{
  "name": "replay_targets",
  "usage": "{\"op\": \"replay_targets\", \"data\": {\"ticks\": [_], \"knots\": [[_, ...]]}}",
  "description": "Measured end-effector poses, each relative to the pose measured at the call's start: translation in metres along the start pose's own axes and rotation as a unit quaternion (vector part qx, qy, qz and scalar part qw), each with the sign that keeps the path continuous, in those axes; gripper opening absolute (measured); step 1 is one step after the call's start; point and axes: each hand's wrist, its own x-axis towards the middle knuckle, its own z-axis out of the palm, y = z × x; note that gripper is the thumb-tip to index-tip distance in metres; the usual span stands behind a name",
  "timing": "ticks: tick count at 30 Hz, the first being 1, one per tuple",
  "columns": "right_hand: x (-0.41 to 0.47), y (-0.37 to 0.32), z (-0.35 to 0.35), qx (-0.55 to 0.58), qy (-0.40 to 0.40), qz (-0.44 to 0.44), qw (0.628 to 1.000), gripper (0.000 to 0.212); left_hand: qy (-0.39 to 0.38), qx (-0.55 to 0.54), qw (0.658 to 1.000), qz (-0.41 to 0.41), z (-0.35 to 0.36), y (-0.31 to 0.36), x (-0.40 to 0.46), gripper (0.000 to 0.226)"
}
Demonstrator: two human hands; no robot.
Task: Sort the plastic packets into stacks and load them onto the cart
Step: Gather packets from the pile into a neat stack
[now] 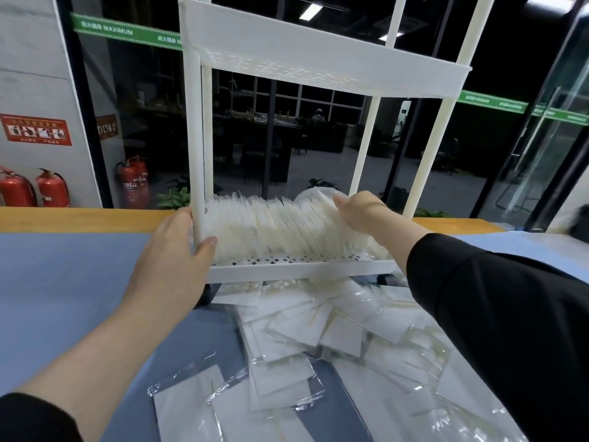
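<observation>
Nearest the camera, a loose pile of plastic packets [318, 352] lies spread over the blue counter [63, 282], overlapping at all angles, unsorted; each is a clear glossy sleeve with a white insert. They look light, thin, floppy and slick, likely to slide off one another, so a pinch across an edge or a squared-up stack held from both sides would probably hold better than a flat lift. Beyond the pile stands the white cart [302, 271], its lower perforated shelf just above the counter. A row of packets [287, 228] stands on edge along that shelf, packed close, leaning slightly. The left hand [172, 260] grips the cart's front left post [197, 186], thumb wrapped across it, fingers curled behind, apparently steadying the frame. The right hand [360, 212] reaches in from the right, black sleeve [478, 298] on the arm, fingers relaxed and fairly straight, resting against the right end of the row, pinching nothing visible. Upper shelf [318, 52] holds nothing visible. Far back: dark glass wall, fire extinguishers [51, 189] at left.
</observation>
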Motion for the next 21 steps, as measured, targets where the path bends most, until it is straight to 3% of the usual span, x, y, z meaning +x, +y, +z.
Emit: {"op": "replay_targets", "data": {"ticks": [4, 8, 12, 21], "knots": [[-0.009, -0.005, 0.001, -0.052, -0.037, 0.012, 0.998, 0.067, 0.002, 0.0, 1.0, 0.004, -0.001, -0.001, 0.0, 0.021], [0.0, -0.003, 0.0, -0.05, -0.019, 0.019, 0.998, 0.044, 0.003, 0.005, 1.0, 0.002, -0.001, -0.002, 0.001, 0.012], [0.007, -0.007, -0.002, -0.13, 0.005, -0.023, 0.991, 0.023, 0.003, 0.0, 1.0, 0.004, -0.001, -0.003, 0.001, 0.019], [0.01, -0.014, -0.012, -0.22, 0.03, -0.032, 0.974, 0.006, 0.006, 0.001, 1.0, 0.009, 0.0, -0.006, 0.003, 0.018]]}}
